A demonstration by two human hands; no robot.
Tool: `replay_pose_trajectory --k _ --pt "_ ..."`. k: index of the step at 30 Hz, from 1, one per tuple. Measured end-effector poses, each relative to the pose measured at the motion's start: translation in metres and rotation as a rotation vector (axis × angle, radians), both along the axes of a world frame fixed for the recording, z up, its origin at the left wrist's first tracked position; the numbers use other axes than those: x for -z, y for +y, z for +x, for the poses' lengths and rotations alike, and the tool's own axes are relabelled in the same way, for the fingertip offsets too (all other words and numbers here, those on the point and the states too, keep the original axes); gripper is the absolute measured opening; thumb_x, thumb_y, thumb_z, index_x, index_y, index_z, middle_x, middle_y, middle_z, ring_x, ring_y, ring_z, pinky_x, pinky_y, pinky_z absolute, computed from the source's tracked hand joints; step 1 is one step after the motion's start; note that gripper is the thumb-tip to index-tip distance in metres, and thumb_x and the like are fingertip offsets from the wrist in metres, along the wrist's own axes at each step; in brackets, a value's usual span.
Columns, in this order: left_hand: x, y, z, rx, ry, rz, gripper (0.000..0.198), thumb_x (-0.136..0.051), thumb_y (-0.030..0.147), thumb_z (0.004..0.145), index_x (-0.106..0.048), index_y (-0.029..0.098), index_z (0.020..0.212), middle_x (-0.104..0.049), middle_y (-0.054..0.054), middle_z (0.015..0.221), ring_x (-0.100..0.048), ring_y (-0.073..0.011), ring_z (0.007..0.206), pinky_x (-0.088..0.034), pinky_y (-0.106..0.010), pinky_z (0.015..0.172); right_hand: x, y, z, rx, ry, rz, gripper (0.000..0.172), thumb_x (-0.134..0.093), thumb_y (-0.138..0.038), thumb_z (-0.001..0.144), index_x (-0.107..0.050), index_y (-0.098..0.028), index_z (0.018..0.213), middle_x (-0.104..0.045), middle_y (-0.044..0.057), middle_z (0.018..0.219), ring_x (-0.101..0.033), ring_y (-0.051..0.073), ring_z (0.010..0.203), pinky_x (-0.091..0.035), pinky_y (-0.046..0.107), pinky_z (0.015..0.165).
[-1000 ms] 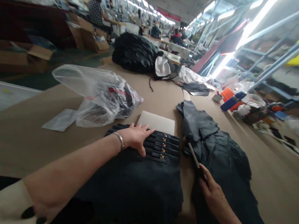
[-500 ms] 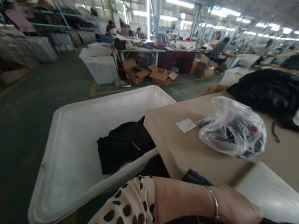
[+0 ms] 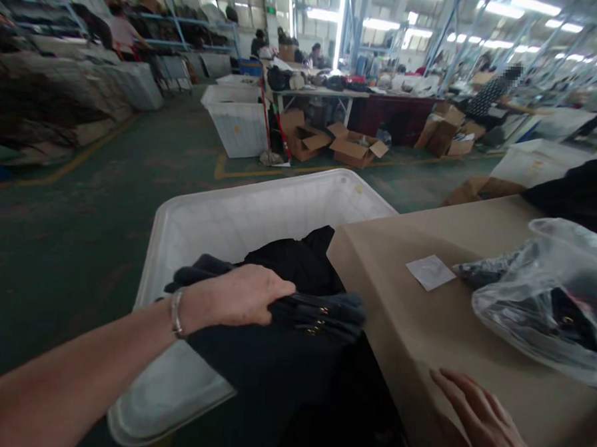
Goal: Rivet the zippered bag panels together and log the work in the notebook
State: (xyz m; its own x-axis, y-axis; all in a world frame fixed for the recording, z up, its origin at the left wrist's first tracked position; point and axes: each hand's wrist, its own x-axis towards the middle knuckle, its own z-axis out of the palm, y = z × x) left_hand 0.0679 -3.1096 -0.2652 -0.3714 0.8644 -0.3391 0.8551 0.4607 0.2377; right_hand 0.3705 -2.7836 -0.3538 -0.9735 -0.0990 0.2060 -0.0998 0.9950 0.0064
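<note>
My left hand (image 3: 239,295), with a silver bracelet at its wrist, grips a bunch of dark navy garments (image 3: 318,314) by their gathered upper edge. Small gold-coloured metal fittings show along that edge, while the cloth hangs below in dark folds. This bunch is over the near side of a white plastic bin (image 3: 189,218); black cloth (image 3: 289,256) lies inside the bin. At the lower right, my right hand (image 3: 488,420) rests at the edge of the tan-covered table (image 3: 377,254), fingers extended and holding nothing.
A clear plastic bag (image 3: 539,303) with dark contents and a small white paper (image 3: 430,272) lie on the table. Dark cloth (image 3: 580,191) is heaped at its far right. Beyond stand another white bin (image 3: 238,123), open cardboard boxes (image 3: 355,146) and people at work.
My left hand has swung from over the table to over the bin, bringing the garments with it. My right hand has come into view. The view has turned left.
</note>
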Motion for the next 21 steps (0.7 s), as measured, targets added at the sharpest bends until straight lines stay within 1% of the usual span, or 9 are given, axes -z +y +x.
replay_pose_trajectory --k 3,6,8,9,11,14,17,19,21 --pt "0.022 -0.014 -0.049 -0.053 0.083 -0.193 0.020 -0.060 0.011 0.067 -0.062 0.023 0.082 -0.067 0.001 0.079 -0.064 -0.0203 0.078 -0.044 -0.029 0.070 0.014 -0.006 -0.021 0.053 -0.008 0.035 0.042 -0.048 -0.036 0.087 -0.053 -0.026 0.127 -0.063 0.006 0.119 -0.060 0.025 0.105 -0.053 0.037 0.080" --pt "0.066 -0.012 -0.102 -0.093 0.153 -0.291 0.026 -0.062 0.003 0.062 -0.067 0.021 0.080 -0.070 -0.004 0.085 -0.063 -0.0292 0.096 -0.038 -0.047 0.094 0.025 -0.005 -0.020 0.094 0.008 0.050 0.041 -0.052 -0.038 0.085 -0.055 -0.024 0.124 -0.063 0.008 0.118 -0.058 0.027 0.107 -0.051 0.040 0.081" --pt "0.098 -0.009 -0.132 -0.137 0.219 -0.289 0.034 -0.059 0.004 0.070 -0.068 0.023 0.097 -0.066 -0.009 0.113 -0.044 -0.0342 0.126 -0.022 -0.056 0.106 0.026 -0.005 -0.017 0.114 -0.006 0.043 0.041 -0.054 -0.038 0.085 -0.056 -0.024 0.123 -0.062 0.008 0.118 -0.056 0.027 0.110 -0.049 0.040 0.084" --pt "0.112 -0.008 -0.144 -0.165 0.245 -0.282 0.039 -0.059 0.006 0.074 -0.065 0.023 0.109 -0.057 -0.010 0.130 -0.031 -0.0349 0.135 -0.015 -0.059 0.109 0.026 -0.006 -0.016 0.121 -0.017 0.036 0.041 -0.054 -0.037 0.085 -0.055 -0.023 0.124 -0.061 0.009 0.119 -0.055 0.027 0.111 -0.048 0.040 0.086" --pt "0.139 -0.005 -0.156 -0.230 0.277 -0.272 0.046 -0.059 0.017 0.083 -0.054 0.020 0.128 -0.037 -0.011 0.148 -0.014 -0.0357 0.142 -0.003 -0.063 0.110 0.023 -0.008 -0.016 0.138 -0.044 0.025 0.042 -0.054 -0.036 0.086 -0.054 -0.022 0.125 -0.060 0.009 0.120 -0.053 0.026 0.112 -0.047 0.040 0.088" --pt "0.174 0.002 -0.145 -0.297 0.252 -0.286 0.048 -0.059 0.030 0.088 -0.048 0.017 0.133 -0.028 -0.013 0.152 -0.013 -0.0364 0.142 -0.001 -0.066 0.110 0.017 -0.014 -0.017 0.163 -0.078 0.004 0.042 -0.055 -0.034 0.086 -0.053 -0.021 0.126 -0.059 0.009 0.121 -0.051 0.026 0.113 -0.045 0.041 0.090" --pt "0.204 0.006 -0.103 -0.291 0.142 -0.314 0.044 -0.063 0.033 0.086 -0.053 0.018 0.126 -0.036 -0.011 0.146 -0.022 -0.0344 0.139 -0.011 -0.064 0.111 0.013 -0.016 -0.020 0.170 -0.104 -0.037 0.041 -0.055 -0.033 0.087 -0.053 -0.021 0.126 -0.058 0.010 0.122 -0.049 0.027 0.115 -0.043 0.042 0.092" --pt "0.214 0.004 -0.071 -0.284 0.052 -0.328 0.042 -0.064 0.033 0.085 -0.056 0.018 0.123 -0.046 -0.010 0.138 -0.035 -0.0323 0.133 -0.024 -0.062 0.109 0.011 -0.016 -0.024 0.179 -0.113 -0.074 0.040 -0.054 -0.030 0.087 -0.053 -0.020 0.126 -0.057 0.011 0.122 -0.048 0.028 0.115 -0.041 0.043 0.093" --pt "0.213 0.004 -0.044 -0.270 -0.020 -0.314 0.039 -0.064 0.033 0.086 -0.056 0.017 0.121 -0.054 -0.010 0.129 -0.048 -0.0286 0.122 -0.038 -0.056 0.102 0.009 -0.017 -0.029 0.199 -0.121 -0.118 0.040 -0.053 -0.026 0.087 -0.053 -0.020 0.126 -0.057 0.011 0.123 -0.047 0.028 0.115 -0.040 0.044 0.094"
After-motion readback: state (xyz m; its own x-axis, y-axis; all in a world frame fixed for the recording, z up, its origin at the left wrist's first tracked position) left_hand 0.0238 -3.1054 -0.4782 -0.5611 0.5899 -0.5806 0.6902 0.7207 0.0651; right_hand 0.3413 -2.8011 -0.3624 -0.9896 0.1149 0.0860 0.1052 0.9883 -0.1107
